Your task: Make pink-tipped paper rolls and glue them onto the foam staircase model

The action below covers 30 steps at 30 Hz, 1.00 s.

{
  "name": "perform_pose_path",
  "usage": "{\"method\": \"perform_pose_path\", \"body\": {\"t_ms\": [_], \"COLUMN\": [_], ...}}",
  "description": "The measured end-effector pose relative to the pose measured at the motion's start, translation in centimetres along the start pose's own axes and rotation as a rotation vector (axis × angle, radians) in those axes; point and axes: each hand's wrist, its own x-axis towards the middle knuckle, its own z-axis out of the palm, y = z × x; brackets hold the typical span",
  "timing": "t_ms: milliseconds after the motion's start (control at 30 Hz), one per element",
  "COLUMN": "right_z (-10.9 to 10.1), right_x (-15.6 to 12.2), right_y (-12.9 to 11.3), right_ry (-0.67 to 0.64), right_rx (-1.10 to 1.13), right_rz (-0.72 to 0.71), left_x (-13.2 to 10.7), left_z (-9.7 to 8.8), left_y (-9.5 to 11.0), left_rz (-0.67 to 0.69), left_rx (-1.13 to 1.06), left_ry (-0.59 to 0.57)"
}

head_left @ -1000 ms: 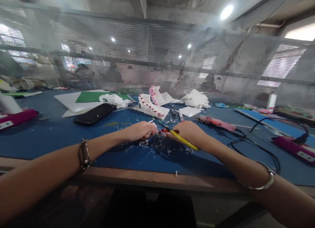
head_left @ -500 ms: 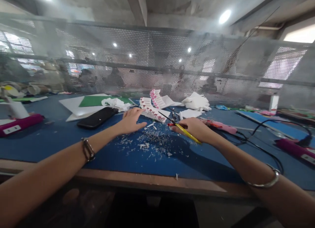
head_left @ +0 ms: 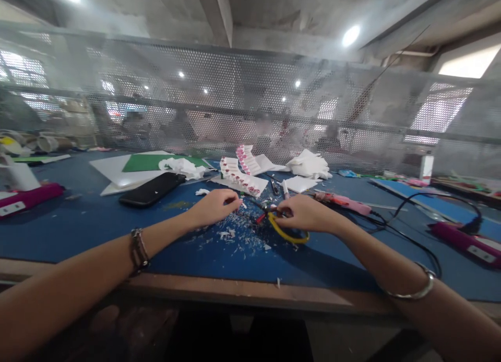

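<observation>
My left hand (head_left: 217, 206) is closed in a pinch above the paper scraps, its thumb and forefinger pressed together; what they hold is too small to make out. In my right hand (head_left: 307, 214) is a pair of scissors (head_left: 288, 236) with a curved yellow handle and a red part, its dark tips pointing left toward my left fingertips. Under both hands lie many tiny white clippings (head_left: 245, 234). Just beyond, a white card strip (head_left: 242, 183) carries a row of small dark-pink pieces, and a second strip (head_left: 246, 158) with pink pieces stands behind it.
A black phone (head_left: 152, 190) lies left, before green and white sheets (head_left: 148, 163). Crumpled white tissue (head_left: 309, 164) sits at the back. To the right are a pink corded tool (head_left: 344, 203), black cable and a purple power strip (head_left: 465, 242); another purple strip (head_left: 31, 199) is far left.
My left hand has moved right and down and closed from spread fingers to a pinch. My right hand has turned the scissors, bringing their tips lower and closer to my left hand.
</observation>
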Motion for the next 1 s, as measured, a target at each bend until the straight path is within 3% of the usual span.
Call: {"method": "perform_pose_path", "body": {"t_ms": [200,367,467,633,833,1000], "right_z": [-0.7,0.8,1.0,0.1,0.8,1.0], "right_x": [1.1,3.1,3.2,2.0,1.3,0.9], "right_y": [0.9,1.9,1.8,0.0,-2.7,-3.4], "right_ry": [0.057,0.011,0.062,0.126,0.028,0.064], "right_rx": [0.055,0.118,0.194,0.418,1.026,1.158], "right_rz": [-0.12,-0.18,-0.166,-0.16,-0.118,-0.149], "left_x": [-0.1,-0.2,-0.2,-0.3,-1.0,-1.2], "left_z": [0.2,0.1,-0.2,-0.1,0.2,0.2], "left_y": [0.0,0.1,0.4,0.9,1.4,1.5], "left_rz": [-0.017,-0.025,0.0,0.192,0.432,0.508], "left_rx": [0.008,-0.035,-0.079,-0.176,-0.062,0.04], "left_ry": [0.012,0.009,0.012,0.079,0.25,0.246]}}
